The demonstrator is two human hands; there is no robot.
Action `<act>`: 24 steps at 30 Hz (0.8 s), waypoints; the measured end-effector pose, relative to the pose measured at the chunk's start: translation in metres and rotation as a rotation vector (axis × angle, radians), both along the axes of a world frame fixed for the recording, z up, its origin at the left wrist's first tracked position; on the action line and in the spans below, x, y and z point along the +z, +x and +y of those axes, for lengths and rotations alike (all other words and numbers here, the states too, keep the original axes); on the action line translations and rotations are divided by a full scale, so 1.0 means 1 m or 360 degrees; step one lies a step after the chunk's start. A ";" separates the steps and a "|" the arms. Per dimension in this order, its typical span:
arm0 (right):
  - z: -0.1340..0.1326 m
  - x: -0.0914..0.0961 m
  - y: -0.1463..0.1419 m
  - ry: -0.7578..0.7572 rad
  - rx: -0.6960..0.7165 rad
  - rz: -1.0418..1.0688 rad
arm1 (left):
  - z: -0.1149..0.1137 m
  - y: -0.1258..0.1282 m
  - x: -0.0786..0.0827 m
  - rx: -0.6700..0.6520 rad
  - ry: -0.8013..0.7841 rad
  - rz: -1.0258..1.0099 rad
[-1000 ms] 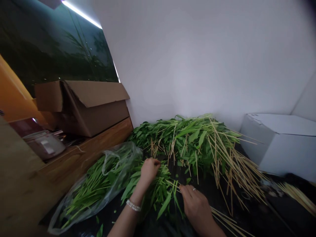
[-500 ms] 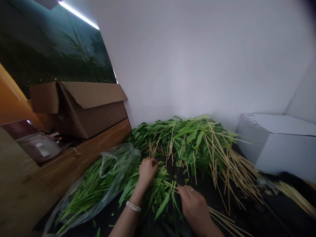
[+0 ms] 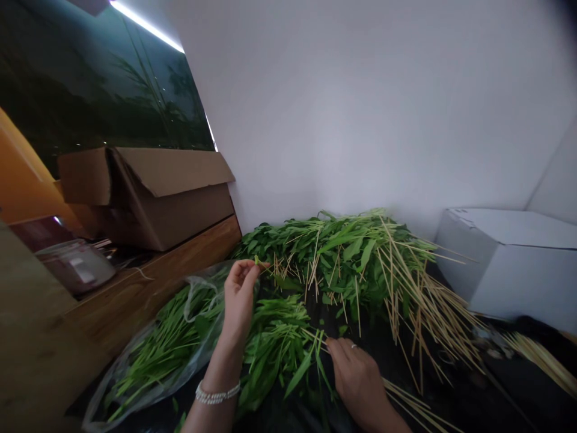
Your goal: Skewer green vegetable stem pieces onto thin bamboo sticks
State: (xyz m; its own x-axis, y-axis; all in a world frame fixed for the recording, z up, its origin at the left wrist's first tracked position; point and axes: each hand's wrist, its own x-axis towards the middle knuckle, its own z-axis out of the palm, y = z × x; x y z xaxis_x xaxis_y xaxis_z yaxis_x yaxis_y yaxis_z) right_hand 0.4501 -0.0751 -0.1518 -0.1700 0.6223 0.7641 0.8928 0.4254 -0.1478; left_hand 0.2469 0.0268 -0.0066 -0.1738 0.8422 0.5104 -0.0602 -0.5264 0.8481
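Note:
My left hand (image 3: 240, 288) is raised above the loose greens, thumb and fingers pinching the end of a leafy green stem (image 3: 282, 279) whose blade trails to the right. Closed round thin wooden skewers, my right hand (image 3: 356, 376) stays low at the right. The skewers (image 3: 318, 338) point left from its fingers, with green stems and leaves at their far end. Between the hands lies a pile of cut greens (image 3: 277, 331). How many skewers are in the right hand I cannot tell.
Skewered greens (image 3: 351, 246) are heaped against the white wall, bare sticks (image 3: 433, 307) sticking out rightward. A clear plastic bag (image 3: 211, 300) of greens lies at left. A cardboard box (image 3: 180, 204) sits on a wooden ledge; a white box (image 3: 509, 258) stands right. Loose skewers (image 3: 415, 406) lie below.
My left hand has lifted up and to the left from the loose greens with a leafy stem in its fingers. My right hand has barely moved, still holding the skewers.

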 end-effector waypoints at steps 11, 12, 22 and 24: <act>-0.001 0.001 0.002 0.0024 0.0053 0.0129 | -0.025 0.021 -0.048 -0.0607 -0.0774 0.0111; -0.001 0.002 0.002 0.0020 0.0055 0.0125 | -0.027 0.024 -0.056 -0.0650 -0.0835 0.0075; 0.001 -0.001 0.004 0.0049 -0.0001 0.0116 | -0.031 0.035 -0.089 -0.0686 -0.0891 0.0086; 0.001 -0.001 0.004 0.0035 -0.0015 0.0111 | -0.032 0.034 -0.091 -0.0694 -0.0882 0.0113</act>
State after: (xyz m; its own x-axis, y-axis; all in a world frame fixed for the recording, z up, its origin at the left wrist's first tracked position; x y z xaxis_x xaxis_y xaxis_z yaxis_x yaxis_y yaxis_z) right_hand 0.4542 -0.0739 -0.1532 -0.1097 0.6067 0.7873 0.8848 0.4206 -0.2008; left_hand 0.2813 -0.0049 -0.0974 0.2561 0.9665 -0.0162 -0.1019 0.0436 0.9938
